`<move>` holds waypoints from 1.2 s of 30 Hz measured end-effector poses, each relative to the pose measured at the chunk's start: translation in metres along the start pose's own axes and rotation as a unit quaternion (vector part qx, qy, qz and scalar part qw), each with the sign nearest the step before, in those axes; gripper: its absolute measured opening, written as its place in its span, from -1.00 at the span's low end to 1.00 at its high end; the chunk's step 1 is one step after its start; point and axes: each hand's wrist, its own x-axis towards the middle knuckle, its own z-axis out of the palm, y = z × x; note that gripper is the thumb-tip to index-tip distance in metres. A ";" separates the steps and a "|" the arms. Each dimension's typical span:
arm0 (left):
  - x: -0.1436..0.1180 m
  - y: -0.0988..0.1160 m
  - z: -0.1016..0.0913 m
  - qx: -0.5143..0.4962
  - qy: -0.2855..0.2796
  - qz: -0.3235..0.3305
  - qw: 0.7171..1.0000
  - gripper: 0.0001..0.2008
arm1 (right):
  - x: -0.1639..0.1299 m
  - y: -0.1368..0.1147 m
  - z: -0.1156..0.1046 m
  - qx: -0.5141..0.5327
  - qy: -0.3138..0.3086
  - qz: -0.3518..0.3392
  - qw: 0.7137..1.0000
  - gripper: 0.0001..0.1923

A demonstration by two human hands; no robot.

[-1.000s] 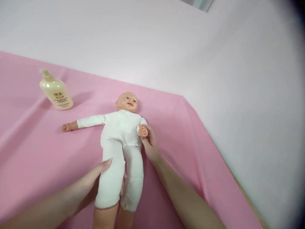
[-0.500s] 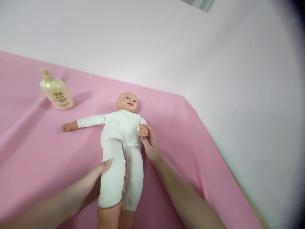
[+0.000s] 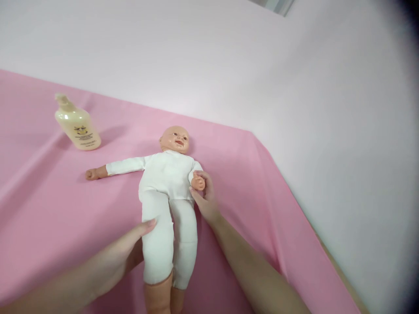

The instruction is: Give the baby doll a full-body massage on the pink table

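A baby doll (image 3: 166, 174) with a white cloth body lies face up, its head pointing away from me. My left hand (image 3: 132, 242) is closed round the doll's leg on the left, thumb on top and the other fingers hidden beneath. With thumb and fingers, my right hand (image 3: 206, 196) grips the doll's arm on the right, close to its small bent hand (image 3: 198, 182). The doll's other arm (image 3: 126, 165) stretches out flat to the left. Its feet fall outside the view.
Pink cloth (image 3: 235, 174) covers the table under the doll. A pale yellow pump bottle (image 3: 80, 128) with a printed label stands upright at the left, past the doll's outstretched arm. Behind the table rises a plain white wall (image 3: 196, 56).
The doll's left-side leg has shifted a little to the right with my left hand, closer to the other leg. The doll's held hand and my right hand's grip have moved slightly.
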 end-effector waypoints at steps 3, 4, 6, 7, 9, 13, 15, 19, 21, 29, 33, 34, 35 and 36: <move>-0.001 0.003 0.002 0.007 0.018 0.011 1.000 -0.44 | 0.000 0.001 0.000 -0.002 0.011 0.003 1.000 -0.69; 0.000 0.003 0.002 0.007 0.017 0.013 1.000 -0.44 | 0.000 0.001 0.000 -0.003 0.014 0.008 1.000 -0.71; 0.001 0.003 0.002 0.005 0.011 0.019 1.000 -0.47 | 0.000 0.001 0.000 -0.003 0.020 0.016 1.000 -0.74; 0.001 0.002 0.002 0.003 0.011 0.023 1.000 -0.49 | 0.001 0.000 0.000 -0.003 0.023 0.017 1.000 -0.75; 0.001 0.002 0.003 0.002 0.015 0.032 0.999 -0.52 | 0.001 0.000 0.000 -0.004 0.029 0.012 0.999 -0.76; 0.003 0.003 0.002 -0.011 0.031 0.064 0.997 -0.51 | 0.001 0.003 -0.001 -0.001 0.042 0.013 0.999 -0.74; 0.004 0.003 -0.001 -0.018 0.049 0.074 0.996 -0.49 | 0.002 0.006 -0.002 0.014 0.041 0.018 0.999 -0.70; 0.005 0.003 -0.003 -0.023 0.073 0.078 0.994 -0.46 | 0.002 0.008 -0.002 0.039 0.036 0.014 0.998 -0.65; 0.005 0.004 -0.002 -0.025 0.074 0.077 0.994 -0.47 | 0.002 0.006 -0.002 0.034 0.036 0.017 0.999 -0.67; 0.001 0.008 0.003 -0.035 0.062 0.055 0.996 -0.45 | 0.001 0.000 0.000 -0.020 0.038 0.040 0.998 -0.71; 0.002 0.007 0.000 -0.033 0.059 0.055 0.996 -0.45 | 0.001 0.001 0.000 -0.020 0.039 0.037 0.998 -0.72; 0.002 0.007 0.000 -0.034 0.060 0.052 0.996 -0.45 | 0.001 0.001 0.000 -0.020 0.040 0.036 0.998 -0.72; 0.002 0.007 0.000 -0.035 0.064 0.048 0.996 -0.46 | 0.002 0.001 0.000 -0.020 0.042 0.036 0.998 -0.73; 0.002 0.007 0.000 -0.035 0.067 0.045 0.996 -0.46 | 0.002 0.002 0.000 -0.020 0.044 0.036 0.998 -0.73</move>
